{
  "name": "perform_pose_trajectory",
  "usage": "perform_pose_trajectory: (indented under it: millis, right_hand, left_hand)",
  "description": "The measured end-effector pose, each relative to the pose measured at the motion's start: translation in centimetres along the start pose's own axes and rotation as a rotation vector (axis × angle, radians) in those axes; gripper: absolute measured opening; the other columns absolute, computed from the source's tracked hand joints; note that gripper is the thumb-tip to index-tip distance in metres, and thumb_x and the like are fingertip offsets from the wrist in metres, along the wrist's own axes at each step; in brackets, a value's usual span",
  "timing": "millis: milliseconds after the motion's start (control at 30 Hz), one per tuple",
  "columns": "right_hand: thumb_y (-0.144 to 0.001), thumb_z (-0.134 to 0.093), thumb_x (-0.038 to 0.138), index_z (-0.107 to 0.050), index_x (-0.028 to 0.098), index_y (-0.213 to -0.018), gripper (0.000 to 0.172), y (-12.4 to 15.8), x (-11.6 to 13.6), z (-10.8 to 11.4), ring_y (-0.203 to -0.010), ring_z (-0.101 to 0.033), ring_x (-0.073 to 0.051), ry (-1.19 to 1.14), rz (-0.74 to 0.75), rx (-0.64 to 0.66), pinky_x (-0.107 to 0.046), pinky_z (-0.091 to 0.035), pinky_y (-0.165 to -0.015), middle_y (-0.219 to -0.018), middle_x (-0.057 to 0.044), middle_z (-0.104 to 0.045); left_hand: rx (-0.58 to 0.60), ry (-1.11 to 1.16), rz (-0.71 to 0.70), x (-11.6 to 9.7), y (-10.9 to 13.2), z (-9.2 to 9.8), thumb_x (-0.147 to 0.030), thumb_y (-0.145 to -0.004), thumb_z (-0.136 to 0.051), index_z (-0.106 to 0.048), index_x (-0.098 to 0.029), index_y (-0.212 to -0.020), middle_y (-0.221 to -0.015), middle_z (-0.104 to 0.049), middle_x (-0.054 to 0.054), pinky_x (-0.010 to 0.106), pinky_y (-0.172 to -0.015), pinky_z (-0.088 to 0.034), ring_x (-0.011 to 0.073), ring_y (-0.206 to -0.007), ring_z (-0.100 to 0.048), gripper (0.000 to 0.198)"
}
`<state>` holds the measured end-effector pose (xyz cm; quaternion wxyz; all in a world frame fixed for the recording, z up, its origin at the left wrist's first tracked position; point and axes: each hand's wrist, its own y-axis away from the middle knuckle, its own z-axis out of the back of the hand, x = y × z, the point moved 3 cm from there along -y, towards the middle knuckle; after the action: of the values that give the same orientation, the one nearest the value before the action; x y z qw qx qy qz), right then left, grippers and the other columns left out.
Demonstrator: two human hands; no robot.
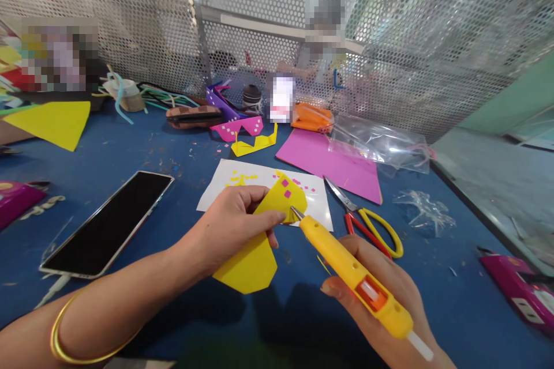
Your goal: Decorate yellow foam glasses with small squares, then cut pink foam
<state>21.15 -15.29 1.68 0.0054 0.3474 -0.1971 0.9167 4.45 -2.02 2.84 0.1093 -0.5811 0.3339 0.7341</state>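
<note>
My left hand (pixel 236 219) is closed on a folded yellow paper shape (pixel 253 262) with small pink squares stuck near its top, held just above the blue table (pixel 130 150). My right hand (pixel 381 294) grips a yellow glue gun (pixel 355 274). Its metal nozzle touches the upper edge of the yellow shape. Under the shape lies a white sheet (pixel 259 179) dotted with small yellow and pink bits.
A black phone (pixel 108 222) lies at left, scissors (pixel 367 222) with red and yellow handles at right. Pink paper (pixel 333 164), a clear plastic bag (pixel 376 144), pink and yellow paper glasses (pixel 246 132) and craft scraps lie farther back. A perforated metal screen (pixel 277 11) stands behind. A pink box (pixel 519 285) sits at far right.
</note>
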Motion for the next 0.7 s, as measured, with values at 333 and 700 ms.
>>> perform_pose_trajectory:
  millis: [333, 700]
  right_hand:
    - [-0.088, -0.059, 0.051, -0.052, 0.025, -0.078, 0.029, -0.18, 0.17, 0.04, -0.045, -0.045, -0.011, 0.001, -0.016, 0.023, -0.023, -0.036, -0.041, -0.058, 0.007, -0.051]
    - [-0.087, -0.061, 0.052, -0.05, 0.025, -0.076, 0.031, -0.32, 0.1, 0.11, -0.044, -0.046, -0.01, -0.025, -0.013, 0.024, -0.022, -0.037, -0.04, -0.057, 0.007, -0.051]
  left_hand:
    - [0.006, 0.001, 0.02, 0.07, -0.01, -0.08, -0.032, -0.075, -0.066, -0.066, -0.021, -0.077, -0.052, -0.067, -0.001, 0.021, -0.041, -0.044, 0.0129, -0.04, -0.055, 0.012]
    - [0.014, -0.026, -0.002, 0.14, -0.09, -0.06, -0.032, -0.077, -0.066, -0.067, -0.021, -0.078, -0.053, -0.068, -0.001, 0.02, -0.042, -0.043, 0.0119, -0.041, -0.056, 0.012]
